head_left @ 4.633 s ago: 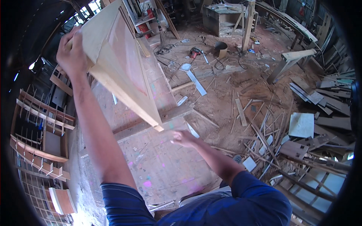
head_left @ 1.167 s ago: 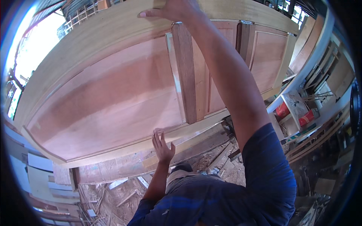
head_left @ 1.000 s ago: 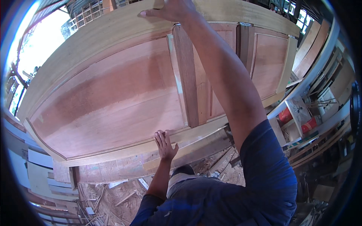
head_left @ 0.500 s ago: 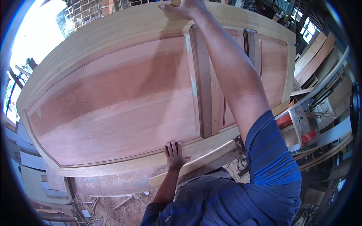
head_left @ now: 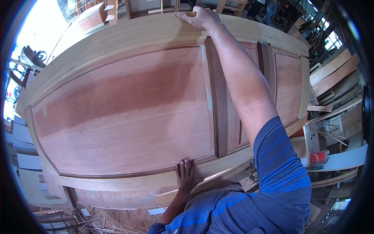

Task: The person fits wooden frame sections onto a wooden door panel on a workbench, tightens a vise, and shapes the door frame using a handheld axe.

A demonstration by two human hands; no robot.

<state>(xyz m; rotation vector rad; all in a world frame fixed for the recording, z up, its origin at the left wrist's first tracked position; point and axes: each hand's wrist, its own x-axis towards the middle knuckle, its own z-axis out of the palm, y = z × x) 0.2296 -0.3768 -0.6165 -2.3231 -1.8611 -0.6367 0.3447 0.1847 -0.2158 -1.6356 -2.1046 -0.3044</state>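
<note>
A large wooden door-like panel (head_left: 128,144) lies across the work surface, with a pale curved frame, reddish inset boards and dark brown crossbars (head_left: 216,101). On its far rail, my right hand (head_left: 204,19) is closed around a small yellowish-brown block (head_left: 189,14); my fingers partly hide it and its exact kind does not show. My right arm reaches over the panel and covers part of the boards. Close to my body, my left hand (head_left: 186,174) rests on the near rail, fingers stretched onto the edge of the inset board and holding nothing.
Under the panel is a worn, paint-marked bench (head_left: 113,197), with wood scraps and shavings on the floor. Stacked curved boards (head_left: 335,72) and a red-labelled container (head_left: 318,156) stand at the right. A wooden box (head_left: 92,18) sits beyond the far edge, and people stand at the far right.
My view has tilted up, so the panel sits lower and more of the background shows. Both hands keep nearly the same places on the panel; the block is still in my right hand.
</note>
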